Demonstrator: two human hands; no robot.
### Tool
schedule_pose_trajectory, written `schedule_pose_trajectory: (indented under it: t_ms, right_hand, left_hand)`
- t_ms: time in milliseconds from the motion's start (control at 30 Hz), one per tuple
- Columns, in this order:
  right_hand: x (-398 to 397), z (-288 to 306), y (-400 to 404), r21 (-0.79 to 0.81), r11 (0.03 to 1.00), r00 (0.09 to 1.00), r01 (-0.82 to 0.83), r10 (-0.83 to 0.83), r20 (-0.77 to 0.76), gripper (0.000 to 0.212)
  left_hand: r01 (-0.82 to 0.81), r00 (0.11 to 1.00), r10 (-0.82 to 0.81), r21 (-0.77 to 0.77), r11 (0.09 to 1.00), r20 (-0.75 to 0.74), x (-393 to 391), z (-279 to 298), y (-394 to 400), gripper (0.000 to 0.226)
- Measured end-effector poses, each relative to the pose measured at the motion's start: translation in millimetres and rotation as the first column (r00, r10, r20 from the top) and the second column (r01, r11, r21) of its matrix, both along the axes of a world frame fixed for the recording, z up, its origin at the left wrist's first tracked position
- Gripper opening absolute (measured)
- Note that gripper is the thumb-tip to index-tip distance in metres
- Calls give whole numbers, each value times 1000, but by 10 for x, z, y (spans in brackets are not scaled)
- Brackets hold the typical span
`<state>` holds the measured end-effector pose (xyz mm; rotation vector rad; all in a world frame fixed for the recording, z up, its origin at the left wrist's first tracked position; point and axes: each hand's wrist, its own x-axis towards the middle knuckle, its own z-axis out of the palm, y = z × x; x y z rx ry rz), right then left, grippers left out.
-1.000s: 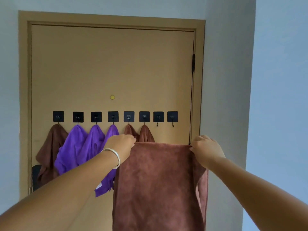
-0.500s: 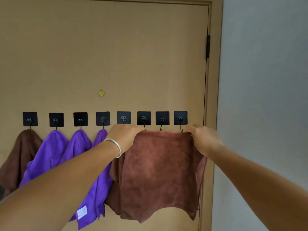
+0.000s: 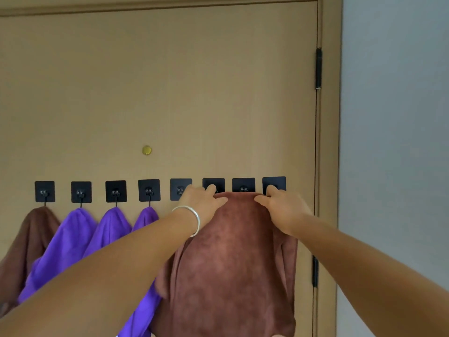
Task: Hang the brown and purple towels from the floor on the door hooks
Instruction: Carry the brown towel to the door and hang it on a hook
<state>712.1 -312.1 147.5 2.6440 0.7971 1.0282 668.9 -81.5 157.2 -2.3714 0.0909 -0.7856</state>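
**Last towels going up on the door hooks**

A tan door [image 3: 170, 81] fills most of the frame, with a grey wall [image 3: 393, 142] along the right edge and a small brass peephole [image 3: 146, 150] near the middle. Across the lower half runs a row of eight black hooks [image 3: 44, 191].

The four hooks at lower left are already filled: a brown hung towel [image 3: 31, 237] at the far left, then three purple towels [image 3: 73, 239] side by side. More brown cloth hangs behind the arms at centre, but how it is hooked is hidden.

At lower centre a large brown towel [image 3: 233, 263] is held up against the right end of the row, its top edge level with the hooks. The left hand [image 3: 201, 203], with a silver bangle [image 3: 190, 218] on its wrist, pinches the top edge at the left; the right hand [image 3: 284, 210] grips it at the right, fingers curled over the cloth.

Most of the job looks done. This towel appears not yet caught on a hook; it needs to be snagged and released. Whether any towels are left on the floor cannot be told, as the floor is out of view.
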Motion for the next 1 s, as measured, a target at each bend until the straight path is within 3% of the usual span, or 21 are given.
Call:
schedule_pose_trajectory:
  t_ms: [133, 300, 400, 533, 700, 867, 1000]
  right_hand:
    - [108, -14, 169, 7, 997, 997, 74, -74, -25, 38]
    - [224, -77, 304, -16, 995, 995, 101, -101, -11, 29]
    - [243, -179, 347, -51, 994, 995, 94, -95, -4, 29]
    - [259, -430, 372, 28, 997, 994, 71, -68, -87, 33]
    - [280, -580, 247, 102, 993, 989, 62, -48, -137, 31]
    - [275, -510, 91, 125, 985, 988, 117, -103, -113, 21]
    - [221, -658, 98, 70, 983, 972, 168, -154, -180, 29]
  left_hand:
    - [-86, 993, 83, -32, 996, -81, 171, 10, -201, 40]
    - [-79, 989, 68, -79, 994, -129, 295, -127, -335, 29]
    - [-84, 985, 67, -95, 992, -162, 319, -250, -471, 30]
    - [-35, 972, -12, -196, 980, -233, 320, -416, -637, 48]
    - [26, 972, -96, -306, 952, -215, 289, -492, -640, 43]
    - [94, 936, -184, -294, 951, -299, 288, -576, -683, 42]
    - [26, 931, -96, -199, 980, -353, 252, -737, -622, 41]
